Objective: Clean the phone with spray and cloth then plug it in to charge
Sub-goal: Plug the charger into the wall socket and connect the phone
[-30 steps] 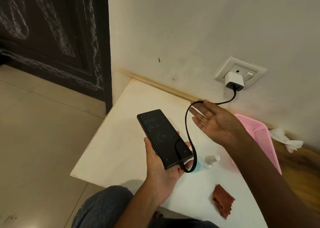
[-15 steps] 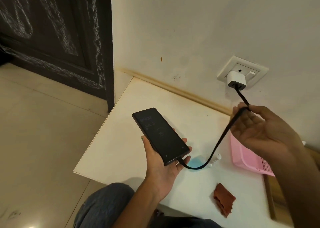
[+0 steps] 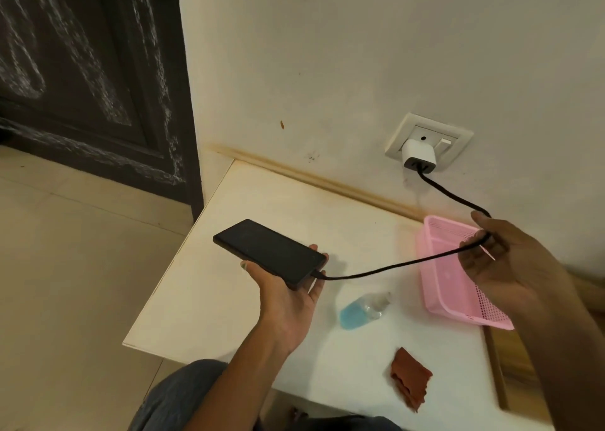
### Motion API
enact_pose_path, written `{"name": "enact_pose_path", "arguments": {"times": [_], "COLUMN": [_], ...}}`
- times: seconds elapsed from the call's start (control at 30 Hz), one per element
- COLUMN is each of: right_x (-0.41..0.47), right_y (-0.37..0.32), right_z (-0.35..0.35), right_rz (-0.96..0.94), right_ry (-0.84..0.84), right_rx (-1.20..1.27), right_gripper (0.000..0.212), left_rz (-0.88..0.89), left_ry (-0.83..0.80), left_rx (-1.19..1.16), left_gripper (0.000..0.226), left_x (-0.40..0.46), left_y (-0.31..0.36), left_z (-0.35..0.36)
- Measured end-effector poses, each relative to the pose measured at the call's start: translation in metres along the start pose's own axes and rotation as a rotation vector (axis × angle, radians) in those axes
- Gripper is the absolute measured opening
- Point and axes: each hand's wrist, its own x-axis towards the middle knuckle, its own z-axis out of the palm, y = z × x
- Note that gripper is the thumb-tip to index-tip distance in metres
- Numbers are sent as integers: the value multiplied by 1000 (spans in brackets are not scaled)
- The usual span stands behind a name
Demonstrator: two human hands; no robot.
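My left hand point(image 3: 288, 303) holds a black phone point(image 3: 268, 252) flat above the white table point(image 3: 229, 299), screen up and dark. A black cable point(image 3: 386, 268) is plugged into the phone's near end. It runs right through my right hand point(image 3: 504, 263), whose fingers curl around it over the pink basket, then up to the white charger point(image 3: 419, 155) in the wall socket point(image 3: 429, 141). A small spray bottle point(image 3: 360, 309) with blue liquid lies on the table. A rust-brown cloth point(image 3: 409, 378) lies near the front edge.
A pink plastic basket point(image 3: 455, 286) sits on the table's right side against the wall. A dark door point(image 3: 88, 80) stands at the left, with tiled floor point(image 3: 65, 283) below. My knee in grey trousers point(image 3: 176, 398) is under the table's front edge.
My right hand has slid along the cable to the right, drawing it out straighter. My left hand has tilted the phone flatter and moved it slightly left. The phone's screen has gone dark.
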Motion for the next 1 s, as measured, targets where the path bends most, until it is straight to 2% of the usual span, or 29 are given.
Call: {"name": "enact_pose_path", "arguments": {"times": [0.23, 0.6, 0.7, 0.77, 0.83, 1.0], "right_x": [25, 56, 62, 66, 70, 82], "right_y": [11, 20, 22, 22, 22, 25], "right_z": [-27, -49, -48, -47, -46, -48], "right_rz": [-72, -235, -269, -292, -321, -410], "right_ry": [69, 155, 171, 181, 186, 237], "right_rx": [-49, -126, -138, -147, -154, -193], "right_gripper": [9, 9, 2, 12, 13, 28], "left_rz": [-25, -117, -168, -197, -219, -228], "left_ry": [71, 125, 102, 86, 73, 59], "left_rx": [22, 135, 184, 231, 303, 586], "left_gripper": [94, 75, 70, 66, 65, 61], "left_x": [40, 58, 60, 61, 62, 60], "left_y": [-17, -48, -51, -52, -52, -50], "left_z": [19, 21, 20, 19, 17, 14]}}
